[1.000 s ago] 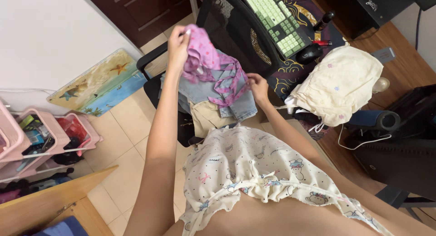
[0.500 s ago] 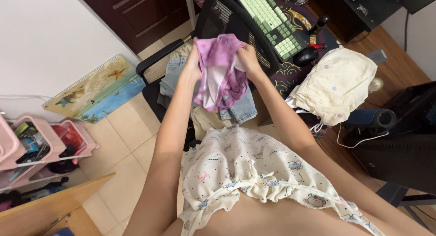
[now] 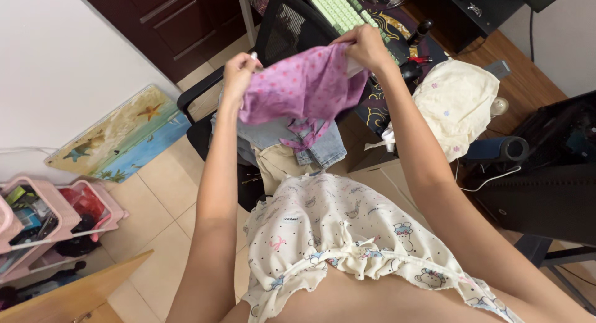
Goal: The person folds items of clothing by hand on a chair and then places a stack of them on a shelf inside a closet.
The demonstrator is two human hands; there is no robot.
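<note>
Both hands up over the chair (image 3: 205,121), holding a purple garment (image 3: 304,87) spread between them. Left hand (image 3: 239,74) is closed, pinching the cloth's left top edge; right hand (image 3: 366,46) is closed on the right top edge, a bit higher and further out. The garment hangs in the air w/ its ties dangling down, just above a pile of jeans (image 3: 310,143) and a beige piece (image 3: 279,164) on the chair seat.

Judgement on doing this well: keep both pinches at the hem/corners, not mid-cloth, so the fabric hangs flat; level the 2 hands so the top edge runs straight; pull lightly apart to take out slack w/o stretching. The loose ties look likely to catch on the jeans, so some lift above the pile would help.

Room and edges: the chair back (image 3: 292,25) stands right behind the cloth, close to the left hand. The counter (image 3: 379,115) edge lies just under the right forearm, w/ a green keyboard (image 3: 335,9), a dark mouse (image 3: 406,71) and a cream garment (image 3: 456,105) on it, so little slack on that side. To the left there's tiled floor (image 3: 167,186), a beach-print mat (image 3: 118,133) and pink baskets (image 3: 56,211), well apart from the hands. Most free space is straight up and toward the body.
</note>
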